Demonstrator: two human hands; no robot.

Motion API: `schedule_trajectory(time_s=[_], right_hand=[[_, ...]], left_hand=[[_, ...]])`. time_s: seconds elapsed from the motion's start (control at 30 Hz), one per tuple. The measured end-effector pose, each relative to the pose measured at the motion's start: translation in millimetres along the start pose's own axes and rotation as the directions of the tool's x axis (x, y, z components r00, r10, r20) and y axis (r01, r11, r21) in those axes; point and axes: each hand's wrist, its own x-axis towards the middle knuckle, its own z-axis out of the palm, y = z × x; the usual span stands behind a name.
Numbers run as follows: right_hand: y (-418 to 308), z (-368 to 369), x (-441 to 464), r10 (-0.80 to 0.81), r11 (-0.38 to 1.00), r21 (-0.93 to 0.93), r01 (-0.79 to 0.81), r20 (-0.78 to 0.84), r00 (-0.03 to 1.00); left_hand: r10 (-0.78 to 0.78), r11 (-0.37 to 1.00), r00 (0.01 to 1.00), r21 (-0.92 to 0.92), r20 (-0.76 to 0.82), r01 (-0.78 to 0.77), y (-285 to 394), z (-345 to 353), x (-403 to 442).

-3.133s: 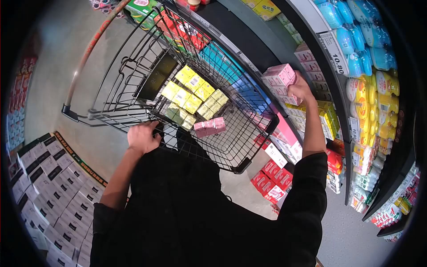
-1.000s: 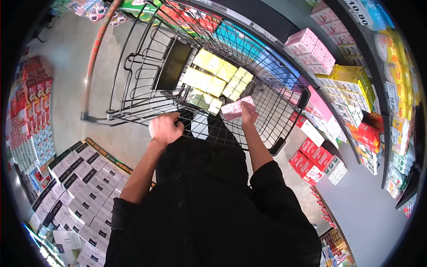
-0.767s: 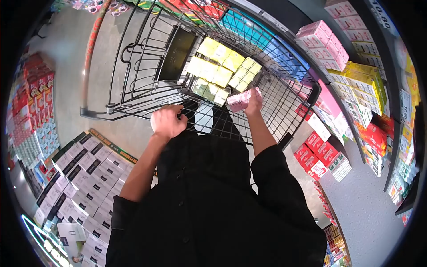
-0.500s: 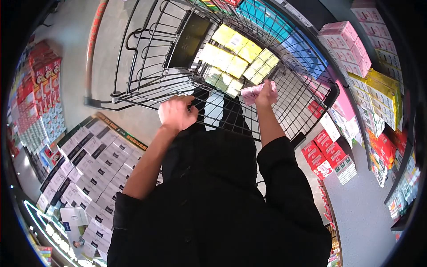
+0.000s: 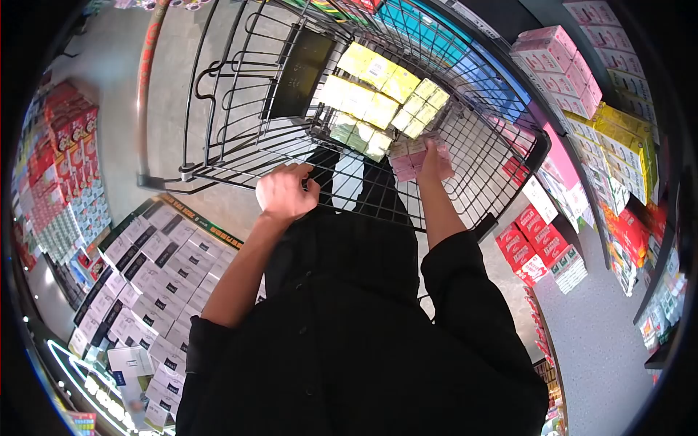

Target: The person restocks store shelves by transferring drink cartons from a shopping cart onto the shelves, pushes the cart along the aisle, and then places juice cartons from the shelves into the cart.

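Observation:
My left hand [image 5: 285,192] is closed around the near rim of a black wire shopping cart [image 5: 247,156]. Inside the cart, my right hand [image 5: 432,164] grips a pink multipack of small boxes [image 5: 407,158], its fingers partly hidden behind the pack. Just beyond that pack lie yellow multipacks [image 5: 371,76], a pale yellow pack of small cartons [image 5: 420,109] and a greenish-white pack [image 5: 360,136], side by side on the cart's bottom.
Right of the cart, a shelf carries pink boxes [image 5: 558,65] and yellow packs [image 5: 618,149]. Red cartons [image 5: 529,240] are stacked near its right corner. To the left stand a pile of white cartons [image 5: 163,291] and a stack of red packages [image 5: 73,138].
My right hand has lowered the pink pack a little, closer to the cart's bottom beside the other packs. My left hand stays on the rim, and the view has shifted slightly.

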Motion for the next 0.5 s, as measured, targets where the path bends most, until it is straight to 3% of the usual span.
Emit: schedule_trajectory(time_s=[0.07,0.27,0.33,0.47,0.5], right_hand=[[5,-6,3,-0.016,0.997,0.070,0.012,0.048,0.999],[-40,-14,-44,0.017,0.998,-0.063,-0.022,-0.077,0.997],[-28,-11,-24,-0.004,0.924,-0.381,0.027,0.062,0.998],[-40,-10,-45,-0.057,0.976,-0.203,0.074,0.086,0.995],[-45,-6,-50,0.012,0.985,-0.171,0.003,0.086,0.996]], left_hand=[[0.011,0.999,0.998,-0.032,-0.057,-0.013,1,1,0],[-0.004,0.999,0.999,-0.037,-0.038,0.002,2,-2,-1],[0.005,1.000,0.999,-0.029,-0.051,-0.006,2,-2,1],[0.018,0.999,0.997,-0.025,-0.078,-0.020,1,0,-1],[0.016,1.000,0.997,-0.026,-0.077,-0.018,1,0,-1]])
